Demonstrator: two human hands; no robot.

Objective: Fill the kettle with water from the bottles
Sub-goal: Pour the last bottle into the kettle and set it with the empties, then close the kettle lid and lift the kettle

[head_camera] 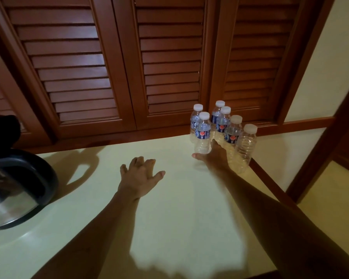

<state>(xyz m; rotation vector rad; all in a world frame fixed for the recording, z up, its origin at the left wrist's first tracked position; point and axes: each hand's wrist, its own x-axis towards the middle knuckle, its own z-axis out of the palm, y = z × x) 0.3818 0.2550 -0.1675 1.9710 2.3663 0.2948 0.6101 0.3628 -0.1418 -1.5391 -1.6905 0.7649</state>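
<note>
A steel kettle [6,210] with a black handle stands at the table's left edge, its black lid [3,127] tipped up. Several small capped water bottles [223,123] cluster at the back right of the table; most have blue labels. The rightmost bottle [247,146] has no label. My right hand [214,158] reaches to the front bottle [203,133] and wraps its base, thumb in front and fingers at its right side. My left hand [139,176] rests flat on the tabletop between kettle and bottles, fingers spread, holding nothing.
The pale tabletop [169,228] has a dark wooden edge [270,184] on the right, just beside the bottles. Brown louvred doors [169,67] rise right behind the table. A cream wall and wooden frame [330,148] stand at the right.
</note>
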